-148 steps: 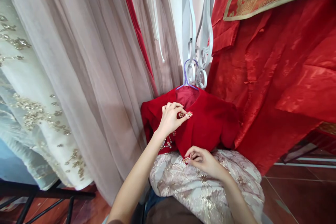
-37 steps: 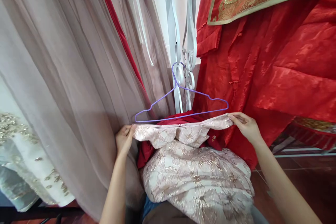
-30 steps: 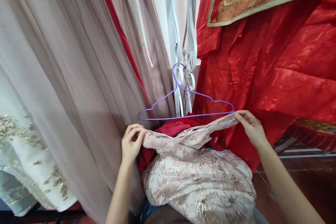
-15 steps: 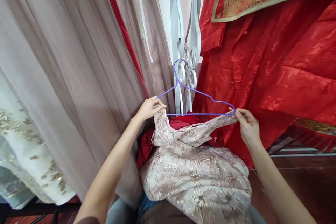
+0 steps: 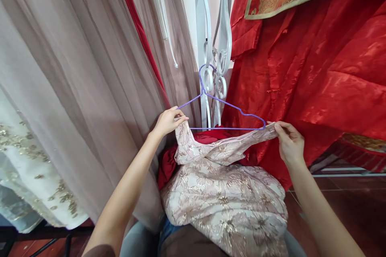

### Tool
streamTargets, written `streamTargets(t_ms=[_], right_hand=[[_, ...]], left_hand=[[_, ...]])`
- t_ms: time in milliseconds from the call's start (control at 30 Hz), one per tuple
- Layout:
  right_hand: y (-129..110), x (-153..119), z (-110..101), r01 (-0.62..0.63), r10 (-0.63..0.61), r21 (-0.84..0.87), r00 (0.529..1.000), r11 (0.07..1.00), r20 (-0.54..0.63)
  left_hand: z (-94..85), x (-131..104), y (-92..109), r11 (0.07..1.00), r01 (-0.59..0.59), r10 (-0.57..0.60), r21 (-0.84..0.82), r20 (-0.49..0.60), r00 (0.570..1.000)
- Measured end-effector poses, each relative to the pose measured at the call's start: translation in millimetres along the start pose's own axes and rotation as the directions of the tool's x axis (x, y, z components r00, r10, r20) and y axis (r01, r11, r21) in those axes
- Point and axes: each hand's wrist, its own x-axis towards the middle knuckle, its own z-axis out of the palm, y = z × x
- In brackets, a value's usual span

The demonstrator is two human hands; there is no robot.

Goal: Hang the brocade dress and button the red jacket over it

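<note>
Dress (image 5: 223,200) lies across the person's lap, neckline raised just below the hanger (image 5: 224,102). Left hand (image 5: 169,122) pinches one shoulder strap (image 5: 182,132) at the hanger's left end; whether the strap loops over it cannot be told. Right hand (image 5: 291,144) grips the other strap (image 5: 262,134) beyond the right end. The hands are well apart, presumably to keep the neckline spread. The white rack (image 5: 223,60) appears to support the hanger's hook. A red garment (image 5: 166,166) is bunched behind. Versus the previous frame, the right fingers have separated from the hanger tip; the left grip is unchanged.
</note>
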Motion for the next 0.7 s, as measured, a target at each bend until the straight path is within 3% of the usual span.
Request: streamTargets(t_ms=[200,367,533,700], right_hand=[[-1.5,-1.4,-2.7,0.024,-0.024,-0.064,1.0,0.998,-0.01],[-1.6,1.8,0.9,0.044,-0.046,-0.115,0.999,0.992,-0.017],[4.9,5.1,-2.7,-0.027,0.018,-0.089,0.995,0.996,-0.103],[6.1,6.7,-0.2,0.032,-0.043,-0.113,0.994,0.993,-0.096]], left_hand=[[-8.2,-3.8,7.6,0.994,0.044,-0.043,0.1,-0.016,0.999],[-10.2,-5.0,6.9,0.995,0.024,-0.023,0.097,-0.011,1.0],[-9.9,-4.2,5.6,0.996,0.034,-0.032,0.086,-0.019,0.999],[-10.4,-4.5,5.5,0.995,0.023,-0.022,0.097,-0.008,1.0]])
